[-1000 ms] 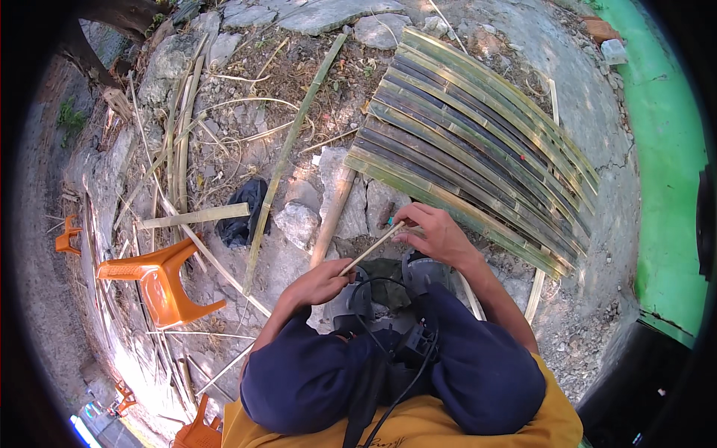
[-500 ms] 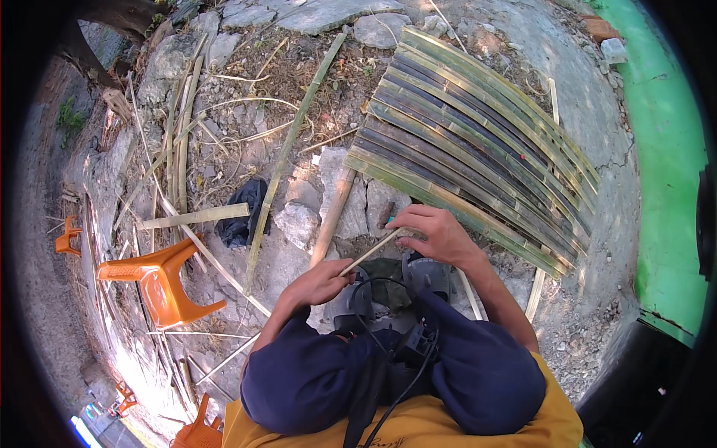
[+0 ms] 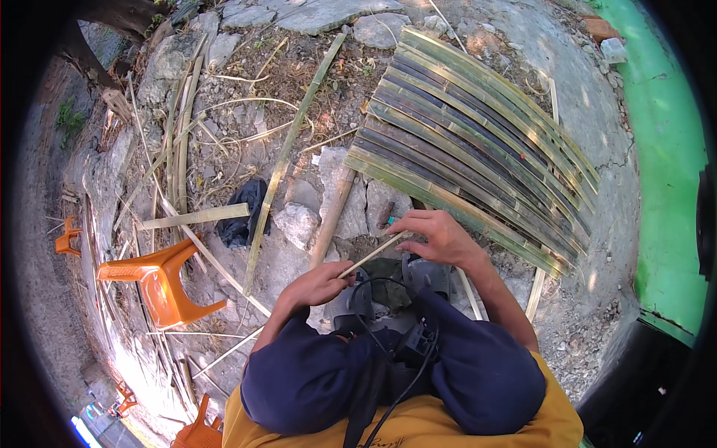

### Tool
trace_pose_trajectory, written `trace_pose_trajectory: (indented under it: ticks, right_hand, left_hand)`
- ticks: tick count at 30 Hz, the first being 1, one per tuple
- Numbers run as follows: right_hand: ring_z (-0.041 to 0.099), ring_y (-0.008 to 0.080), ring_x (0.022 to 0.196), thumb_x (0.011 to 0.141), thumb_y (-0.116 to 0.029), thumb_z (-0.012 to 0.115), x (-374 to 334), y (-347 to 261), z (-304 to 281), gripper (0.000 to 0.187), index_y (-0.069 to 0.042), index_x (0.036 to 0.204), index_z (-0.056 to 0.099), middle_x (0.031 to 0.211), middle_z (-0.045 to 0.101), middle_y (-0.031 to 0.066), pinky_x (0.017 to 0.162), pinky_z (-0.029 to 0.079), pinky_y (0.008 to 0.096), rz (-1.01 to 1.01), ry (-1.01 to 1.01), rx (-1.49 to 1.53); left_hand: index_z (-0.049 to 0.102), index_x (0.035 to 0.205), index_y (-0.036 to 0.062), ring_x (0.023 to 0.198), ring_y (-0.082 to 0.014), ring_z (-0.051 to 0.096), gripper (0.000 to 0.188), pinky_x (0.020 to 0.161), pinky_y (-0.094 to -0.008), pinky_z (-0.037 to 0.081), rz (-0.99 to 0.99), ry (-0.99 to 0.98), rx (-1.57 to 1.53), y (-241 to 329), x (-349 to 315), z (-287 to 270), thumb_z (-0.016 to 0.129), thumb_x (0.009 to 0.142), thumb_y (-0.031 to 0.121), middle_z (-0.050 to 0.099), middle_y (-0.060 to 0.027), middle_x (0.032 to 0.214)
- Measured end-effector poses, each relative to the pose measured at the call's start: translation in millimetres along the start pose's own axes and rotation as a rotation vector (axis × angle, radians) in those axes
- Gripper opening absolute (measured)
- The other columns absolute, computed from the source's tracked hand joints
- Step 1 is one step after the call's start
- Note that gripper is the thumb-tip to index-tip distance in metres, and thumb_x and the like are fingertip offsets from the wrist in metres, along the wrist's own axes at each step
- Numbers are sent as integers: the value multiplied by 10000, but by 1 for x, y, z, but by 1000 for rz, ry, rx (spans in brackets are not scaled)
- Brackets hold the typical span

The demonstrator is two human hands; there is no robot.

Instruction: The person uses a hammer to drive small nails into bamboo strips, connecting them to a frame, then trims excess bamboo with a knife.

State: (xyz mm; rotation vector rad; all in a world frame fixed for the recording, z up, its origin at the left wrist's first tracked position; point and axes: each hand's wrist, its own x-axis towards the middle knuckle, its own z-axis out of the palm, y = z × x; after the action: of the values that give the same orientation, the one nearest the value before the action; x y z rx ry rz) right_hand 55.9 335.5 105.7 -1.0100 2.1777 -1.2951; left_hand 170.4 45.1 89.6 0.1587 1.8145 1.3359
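Observation:
A thin pale bamboo strip (image 3: pixel 373 254) slants between my two hands above my feet. My left hand (image 3: pixel 321 284) is closed round its lower left end, thumb and fingers together. At the upper right end, my right hand (image 3: pixel 439 237) pinches the strip between thumb and curled fingers. A small teal thing (image 3: pixel 390 220) shows beside the right fingertips; its kind is too small to tell. Beyond the right hand lies a panel of split bamboo slats (image 3: pixel 470 142), laid side by side, its near edge close to my knuckles.
An orange plastic stool (image 3: pixel 164 284) lies tipped at left, near a black plastic bag (image 3: pixel 243 216). Long bamboo strips (image 3: pixel 299 149) are scattered there. A round pole (image 3: pixel 334 213) and pale stones (image 3: pixel 296 224) lie ahead. A green surface (image 3: pixel 665 149) borders the right side.
The strip and my right fingers have shifted very slightly to the right. My left hand stays nearly in place, and the surroundings look the same.

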Motion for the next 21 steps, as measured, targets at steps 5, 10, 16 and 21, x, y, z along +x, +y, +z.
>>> trace_pose_trajectory:
  ticks: [5, 10, 16, 21]
  right_hand:
    - [713, 319, 888, 802, -202, 826, -1, -2, 1, 271, -141, 1057, 758, 971, 741, 82, 769, 562, 412, 51, 14, -49]
    - [730, 314, 862, 744, -143, 853, -3, -3, 6, 291, -118, 1023, 776, 959, 768, 88, 762, 579, 391, 121, 42, -68]
    - [725, 248, 720, 737, -170, 868, -2, -10, 11, 281, -134, 1006, 793, 824, 760, 91, 674, 553, 353, 332, -28, -110]
    - [705, 264, 706, 786, -232, 853, -3, 0, 13, 293, -137, 1055, 788, 781, 734, 125, 687, 537, 375, 401, 11, 37]
  left_hand:
    - [553, 1005, 28, 778, -144, 493, 118, 706, -336, 439, 15, 10, -7, -1, 1, 4, 516, 916, 97, 536, -38, 844]
    - [555, 999, 23, 768, -150, 494, 120, 693, -342, 442, -1, 21, -7, -6, 2, 8, 511, 913, 96, 535, -44, 834]
    - [578, 1003, 19, 779, -148, 494, 127, 717, -346, 445, -13, 1, 36, -2, 3, 7, 562, 947, 132, 531, -59, 806]
    - [567, 1087, 21, 784, -141, 482, 241, 723, -327, 444, -42, 14, -14, 2, 3, 10, 541, 1054, 258, 516, -20, 847]
